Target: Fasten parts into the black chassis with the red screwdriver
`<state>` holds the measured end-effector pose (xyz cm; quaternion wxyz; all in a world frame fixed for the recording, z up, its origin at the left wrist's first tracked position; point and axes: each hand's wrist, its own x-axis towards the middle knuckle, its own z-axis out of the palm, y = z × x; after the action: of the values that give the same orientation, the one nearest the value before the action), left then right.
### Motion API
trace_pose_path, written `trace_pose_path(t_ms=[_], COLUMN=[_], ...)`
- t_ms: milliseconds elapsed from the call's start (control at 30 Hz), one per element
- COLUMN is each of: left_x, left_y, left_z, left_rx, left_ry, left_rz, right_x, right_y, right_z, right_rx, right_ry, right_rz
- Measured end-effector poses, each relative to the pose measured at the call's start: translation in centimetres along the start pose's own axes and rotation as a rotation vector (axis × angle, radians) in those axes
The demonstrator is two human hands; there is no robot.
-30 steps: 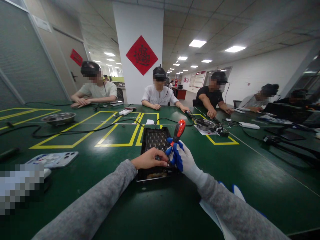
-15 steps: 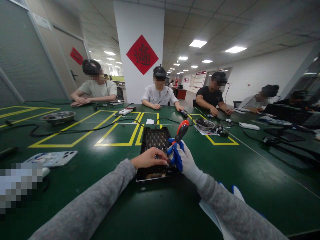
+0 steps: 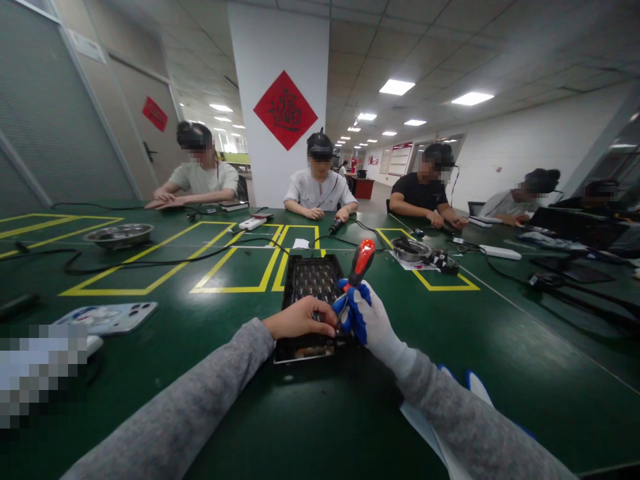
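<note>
My right hand (image 3: pixel 374 319), in a white and blue glove, is closed around a screwdriver (image 3: pixel 362 263) with a red and black handle. The tool is tilted, handle up, its shaft running down among my fingers. My bare left hand (image 3: pixel 303 317) is closed in a pinch close to the shaft; what its fingertips hold is hidden. Under both hands lies a black rectangular case (image 3: pixel 315 277) with rows of small shiny pieces. Its near end (image 3: pixel 305 352) shows a brownish strip. My hands cover its right near part.
A spare glove (image 3: pixel 477 387) lies by my right forearm. To the left are a phone (image 3: pixel 113 317) and a metal bowl (image 3: pixel 120 235). Another bowl (image 3: pixel 411 249) stands right of the case. A black cable (image 3: pixel 200 256) crosses the green table. Several people sit opposite.
My hands stay almost in place, with the screwdriver slightly shifted. Across the table, a person's hand with a dark tool has moved left.
</note>
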<state>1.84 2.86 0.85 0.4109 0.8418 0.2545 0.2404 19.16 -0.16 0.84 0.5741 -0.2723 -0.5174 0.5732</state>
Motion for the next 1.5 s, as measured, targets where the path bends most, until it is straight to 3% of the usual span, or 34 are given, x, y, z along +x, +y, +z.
trace_pose_path(t_ms=[233,467,600,767,967,1233,1500], left_x=[0.00,0.11,0.09,0.08,0.08,0.14,0.03], left_y=[0.15,0.01,-0.10,-0.02,-0.28,0.01,0.27], left_z=[-0.27,-0.03,-0.04,-0.07,0.02,-0.10,0.05], left_rx=[0.063,0.067,0.068,0.124,0.120,0.093,0.082], left_ry=[-0.020,0.032,0.029,0.000,0.022,-0.062,0.011], left_rz=[0.063,0.010,0.028,0.069,0.031,0.101,0.011], right_x=[-0.02,0.20,0.27,0.14,0.06,0.15,0.15], right_y=[-0.62,0.07,0.24,-0.05,0.01,0.13,0.20], right_z=[0.20,-0.01,-0.04,-0.07,0.06,-0.05,0.00], right_rx=[-0.011,-0.015,-0.036,-0.052,-0.071,-0.031,-0.020], right_ry=[0.007,0.009,0.030,-0.032,-0.022,-0.040,-0.019], right_rz=[0.024,-0.011,-0.011,0.007,-0.033,-0.018,-0.031])
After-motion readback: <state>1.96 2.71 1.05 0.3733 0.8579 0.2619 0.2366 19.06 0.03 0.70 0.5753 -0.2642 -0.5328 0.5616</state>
